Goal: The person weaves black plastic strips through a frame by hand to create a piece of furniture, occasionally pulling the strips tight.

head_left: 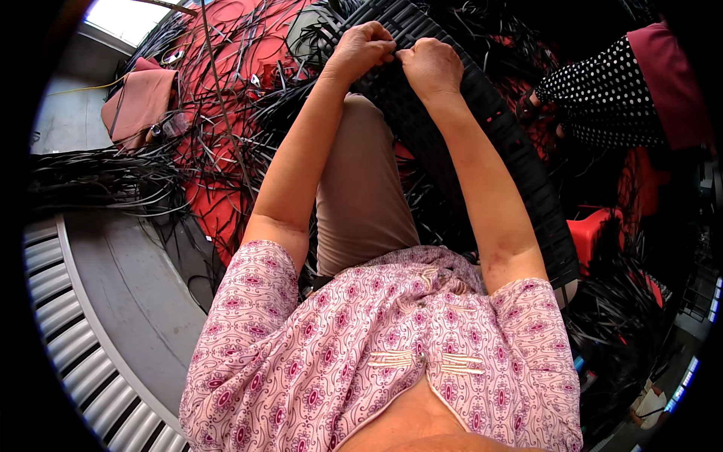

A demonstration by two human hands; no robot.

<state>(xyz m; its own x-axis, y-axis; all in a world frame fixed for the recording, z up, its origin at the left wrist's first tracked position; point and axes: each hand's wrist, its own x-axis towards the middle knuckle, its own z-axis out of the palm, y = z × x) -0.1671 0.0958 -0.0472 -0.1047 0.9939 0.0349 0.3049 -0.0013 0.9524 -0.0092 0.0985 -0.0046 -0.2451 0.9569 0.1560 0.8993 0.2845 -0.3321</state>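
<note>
Both of my hands are together at the top of the view, over a long, curved black woven piece made of flat strips. My left hand is closed in a pinch, its fingertips close to the right hand's. My right hand is also closed, with thumb and forefinger pressed together against the weave. Whatever thin thing sits between the fingertips is too small and dark to make out. The woven piece runs from beyond my hands down past the outer side of my right forearm.
Loose black strips lie tangled over a red floor covering. A thick bundle of strips is at the left, above a grey slatted metal frame. A person in a polka-dot garment stands right, near a red plastic stool.
</note>
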